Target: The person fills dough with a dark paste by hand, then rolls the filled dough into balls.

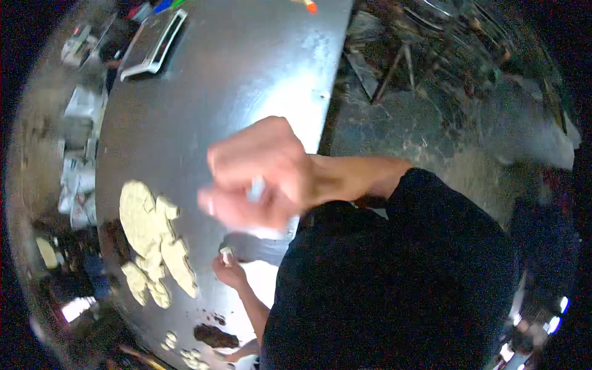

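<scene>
My right hand (259, 176) is raised close to the camera over the steel table (185, 123), blurred, its fingers curled closed. A small pale bit (256, 189) shows between the fingers; what it is cannot be made out. Lower and farther from the camera, my left hand (229, 272) is at the table's near edge, with thumb and fingers pinched round a small pale piece (227, 253). Flattened pale dough (140, 219) lies in irregular, joined pieces on the table, left of both hands.
A dark crumbly pile (214, 336) lies near the bottom, with small dough pieces (192, 357) beside it and part of another hand (239, 353) nearby. A white-framed device (154, 46) stands at the upper left. White bags (77, 179) sit beyond the far edge.
</scene>
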A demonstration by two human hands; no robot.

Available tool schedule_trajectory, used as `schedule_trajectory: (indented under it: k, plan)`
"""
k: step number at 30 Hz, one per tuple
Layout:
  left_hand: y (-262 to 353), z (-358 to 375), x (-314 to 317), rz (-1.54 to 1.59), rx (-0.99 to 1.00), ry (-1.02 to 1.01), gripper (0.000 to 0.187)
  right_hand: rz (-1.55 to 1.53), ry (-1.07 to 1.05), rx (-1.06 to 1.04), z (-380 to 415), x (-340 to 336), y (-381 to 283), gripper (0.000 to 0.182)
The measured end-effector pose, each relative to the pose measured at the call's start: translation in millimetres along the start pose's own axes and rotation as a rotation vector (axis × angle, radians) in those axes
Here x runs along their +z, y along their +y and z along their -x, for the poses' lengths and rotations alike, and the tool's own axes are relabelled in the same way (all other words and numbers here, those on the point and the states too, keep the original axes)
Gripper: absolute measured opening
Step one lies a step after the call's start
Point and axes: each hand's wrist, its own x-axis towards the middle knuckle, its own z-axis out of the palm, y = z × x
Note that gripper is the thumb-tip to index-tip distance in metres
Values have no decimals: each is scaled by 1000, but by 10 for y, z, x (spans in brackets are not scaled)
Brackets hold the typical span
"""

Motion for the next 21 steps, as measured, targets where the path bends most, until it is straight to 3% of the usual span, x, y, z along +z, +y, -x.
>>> schedule_trajectory:
  k: [2, 4, 6, 8, 11, 14, 15, 16, 17, 19, 20, 21]
  plan:
    - [291, 24, -116, 35, -267, -243, 31, 70, -98, 538, 315, 372, 278, 15]
    - [670, -5, -64, 493, -304, -189, 24, 88, -105, 479, 753, 795, 504, 15]
    - [1870, -199, -225, 639, -212, 68, 16, 101, -116, 402, 811, 1069, 465, 17]
    - [2421, -305, -429, 750, -139, 175, 18, -240, -113, 311, 706, 1287, 304, 17]
    - [2829, -392, -670, 1160, -206, 59, 14, -138, 99, -41, 115, 1136, 273, 16]
    - [2896, -703, -714, 445, 306, 452, 37, -250, 145, 273, -168, 1246, 245, 35]
    - [2913, -705, -739, 142, 426, 633, 42, -195, 37, 156, -28, 1360, 149, 36]
    - [2945, -645, -807, 441, 196, 581, 50, -153, -60, 21, 113, 1449, 23, 36]
    - [2948, -622, -883, 750, -17, 539, 58, -334, -63, -16, 156, 1494, -118, 37]
    - [2738, -493, -1018, 1495, -154, 299, 70, -555, -137, 75, 317, 1448, -307, 35]
    - [2486, -384, -1093, 1472, -167, 379, 70, -597, -195, 139, 413, 1521, -299, 34]
    - [2203, -305, -1188, 1020, -306, 410, 68, -635, -251, 205, 506, 1597, -286, 33]
